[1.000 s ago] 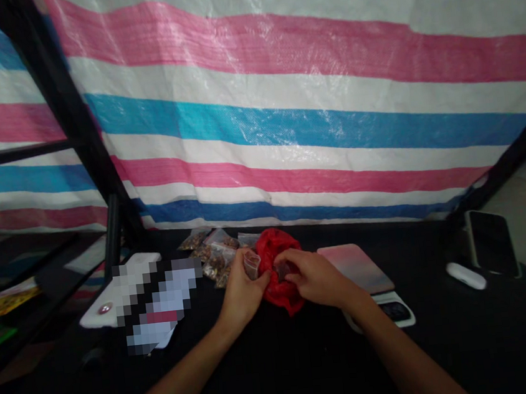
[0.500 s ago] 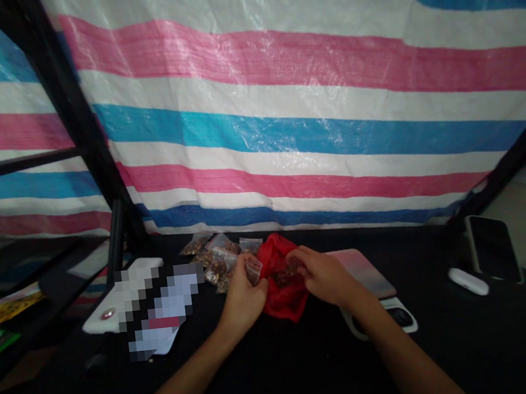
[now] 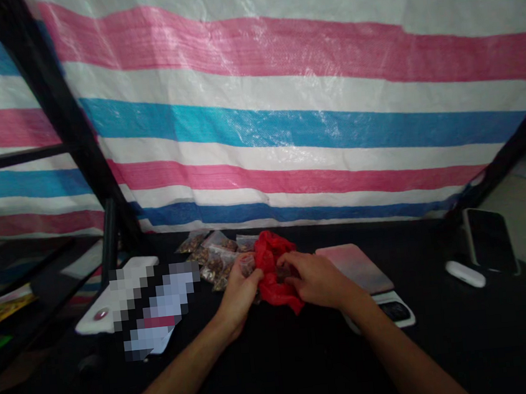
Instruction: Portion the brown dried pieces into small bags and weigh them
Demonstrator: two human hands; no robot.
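Observation:
My left hand (image 3: 238, 293) is closed on a small clear zip bag (image 3: 247, 262), its thumb against the side of a red plastic bag (image 3: 271, 246). The red bag stands crumpled and open at the middle of the table, with brown bits (image 3: 281, 274) showing inside. My right hand (image 3: 317, 281) reaches into its mouth from the right, fingers bent together; what they hold is hidden. Just behind my left hand lies a pile of several filled clear zip bags (image 3: 213, 255) with brown contents.
Right of the red bag, a pinkish flat pad (image 3: 357, 265) lies on a white digital scale (image 3: 399, 309). Farther right are a white case (image 3: 465, 274) and a propped phone (image 3: 490, 239). A white device (image 3: 99, 317) sits left. Striped sheeting (image 3: 284, 126) hangs behind the black table (image 3: 281, 370).
My right hand has moved slightly left and deeper over the red bag's mouth, its fingers more bent. The red bag has crumpled narrower. The whole view has shifted slightly.

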